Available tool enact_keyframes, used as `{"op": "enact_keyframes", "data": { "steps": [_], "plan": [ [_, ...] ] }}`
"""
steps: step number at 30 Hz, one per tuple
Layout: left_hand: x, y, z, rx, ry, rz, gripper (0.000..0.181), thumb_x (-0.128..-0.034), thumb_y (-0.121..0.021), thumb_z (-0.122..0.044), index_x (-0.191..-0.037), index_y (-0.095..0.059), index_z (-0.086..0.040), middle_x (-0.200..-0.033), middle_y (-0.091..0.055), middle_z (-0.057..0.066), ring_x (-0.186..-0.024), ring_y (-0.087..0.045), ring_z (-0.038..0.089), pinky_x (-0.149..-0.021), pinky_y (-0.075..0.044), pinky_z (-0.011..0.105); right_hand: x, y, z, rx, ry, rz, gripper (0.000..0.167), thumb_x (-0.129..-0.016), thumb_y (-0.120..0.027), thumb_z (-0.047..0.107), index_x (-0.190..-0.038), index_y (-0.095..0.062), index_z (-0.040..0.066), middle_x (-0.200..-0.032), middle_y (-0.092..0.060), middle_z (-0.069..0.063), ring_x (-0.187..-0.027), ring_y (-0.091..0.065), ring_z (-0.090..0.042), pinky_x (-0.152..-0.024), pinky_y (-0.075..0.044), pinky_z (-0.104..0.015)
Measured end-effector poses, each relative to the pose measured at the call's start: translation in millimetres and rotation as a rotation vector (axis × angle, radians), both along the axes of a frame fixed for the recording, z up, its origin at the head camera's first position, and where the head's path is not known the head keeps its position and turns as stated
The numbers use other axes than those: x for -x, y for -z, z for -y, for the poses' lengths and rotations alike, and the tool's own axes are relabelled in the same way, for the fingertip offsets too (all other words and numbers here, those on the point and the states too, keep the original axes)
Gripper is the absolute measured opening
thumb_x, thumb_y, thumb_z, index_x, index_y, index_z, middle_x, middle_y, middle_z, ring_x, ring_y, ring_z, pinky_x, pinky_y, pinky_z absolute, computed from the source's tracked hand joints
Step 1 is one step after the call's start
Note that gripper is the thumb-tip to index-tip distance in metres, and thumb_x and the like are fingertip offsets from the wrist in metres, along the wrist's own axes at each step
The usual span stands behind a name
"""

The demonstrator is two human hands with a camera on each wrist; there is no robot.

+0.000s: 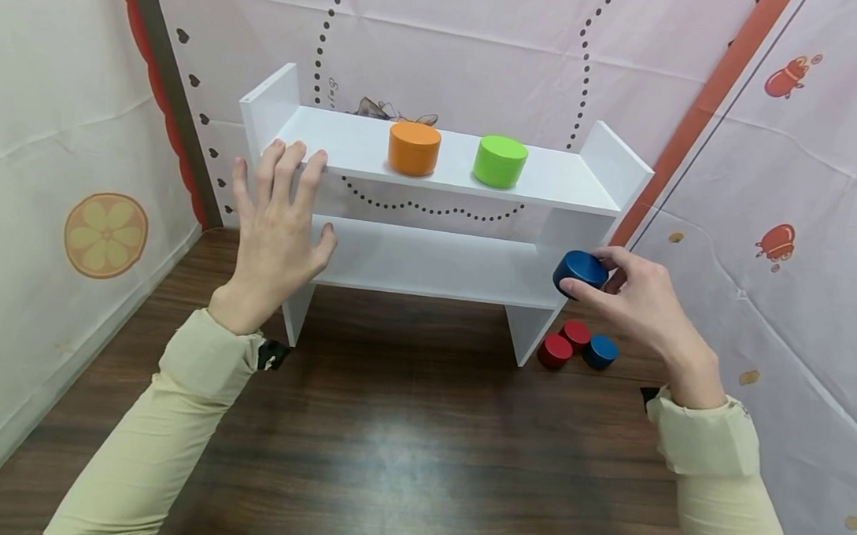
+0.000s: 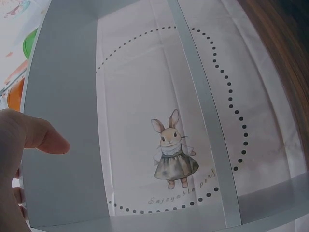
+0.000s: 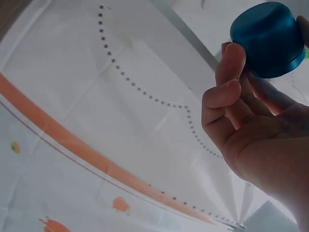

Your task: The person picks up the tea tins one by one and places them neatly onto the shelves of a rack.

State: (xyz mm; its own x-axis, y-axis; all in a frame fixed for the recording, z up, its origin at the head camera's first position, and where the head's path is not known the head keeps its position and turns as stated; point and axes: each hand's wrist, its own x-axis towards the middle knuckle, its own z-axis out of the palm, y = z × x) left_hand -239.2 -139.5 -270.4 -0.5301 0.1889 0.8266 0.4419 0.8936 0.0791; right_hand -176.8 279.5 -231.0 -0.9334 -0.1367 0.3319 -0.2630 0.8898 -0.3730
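Between thumb and fingers, my right hand [image 1: 643, 295] pinches a round blue tin [image 1: 580, 273] in front of the right end of a white two-tier shelf [image 1: 429, 260]. The same blue tin [image 3: 270, 41] shows up close in the right wrist view. With fingers spread, my left hand [image 1: 277, 223] is at the left part of the upper board's front edge; whether it touches the board is unclear. On the upper board stand an orange tin [image 1: 414, 150] and, to its right, a green tin [image 1: 501, 163].
Two red tins, one nearer [image 1: 555, 351] and one behind [image 1: 576, 334], sit on the dark wood floor [image 1: 395, 424] by the shelf's right leg. A second blue tin [image 1: 599, 351] is beside them. Printed cloth walls [image 1: 776, 256] enclose the shelf on three sides.
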Motion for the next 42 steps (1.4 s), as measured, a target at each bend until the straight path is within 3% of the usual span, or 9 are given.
{"op": "enact_keyframes", "data": {
  "steps": [9,24,33,42],
  "plan": [
    [-0.2,-0.4,-0.2,0.002,0.003,0.003,0.087,-0.0714,-0.073,-0.016,-0.146,-0.030,-0.014,-0.151,-0.030,0.014,-0.145,-0.017,0.032,-0.115,-0.002,0.064,1.1,-28.7,8.8,0.014,-0.010,-0.082,0.056,-0.083,-0.072,0.040,-0.124,-0.060,0.004,-0.093,-0.066,-0.017,-0.082,-0.056,-0.023,-0.060,-0.042,-0.018],
    [0.8,0.5,-1.4,0.000,-0.006,-0.014,0.087,-0.0702,-0.074,-0.016,-0.146,-0.031,-0.014,-0.150,-0.031,0.014,-0.145,-0.018,0.032,-0.115,-0.004,0.065,8.4,-62.6,21.2,0.029,0.016,-0.151,0.057,-0.083,-0.071,0.044,-0.125,-0.061,0.007,-0.100,-0.066,-0.018,-0.084,-0.053,-0.020,-0.061,-0.038,-0.016],
    [1.1,1.1,-0.5,-0.005,-0.008,-0.025,0.087,-0.0700,-0.073,-0.015,-0.146,-0.032,-0.013,-0.149,-0.032,0.014,-0.145,-0.018,0.032,-0.114,-0.004,0.065,23.6,-78.1,30.3,0.037,0.037,-0.118,0.064,-0.084,-0.066,0.051,-0.129,-0.059,0.006,-0.110,-0.064,-0.018,-0.085,-0.050,-0.021,-0.059,-0.038,-0.021],
    [0.8,0.9,-0.8,0.004,-0.006,-0.023,0.085,-0.0719,-0.072,-0.015,-0.146,-0.031,-0.013,-0.150,-0.031,0.014,-0.145,-0.018,0.032,-0.115,-0.003,0.064,41.1,-84.6,39.9,0.066,0.078,-0.055,0.070,-0.085,-0.060,0.057,-0.134,-0.055,0.006,-0.126,-0.060,-0.017,-0.104,-0.050,-0.030,-0.074,-0.039,-0.034]
  ]
}}
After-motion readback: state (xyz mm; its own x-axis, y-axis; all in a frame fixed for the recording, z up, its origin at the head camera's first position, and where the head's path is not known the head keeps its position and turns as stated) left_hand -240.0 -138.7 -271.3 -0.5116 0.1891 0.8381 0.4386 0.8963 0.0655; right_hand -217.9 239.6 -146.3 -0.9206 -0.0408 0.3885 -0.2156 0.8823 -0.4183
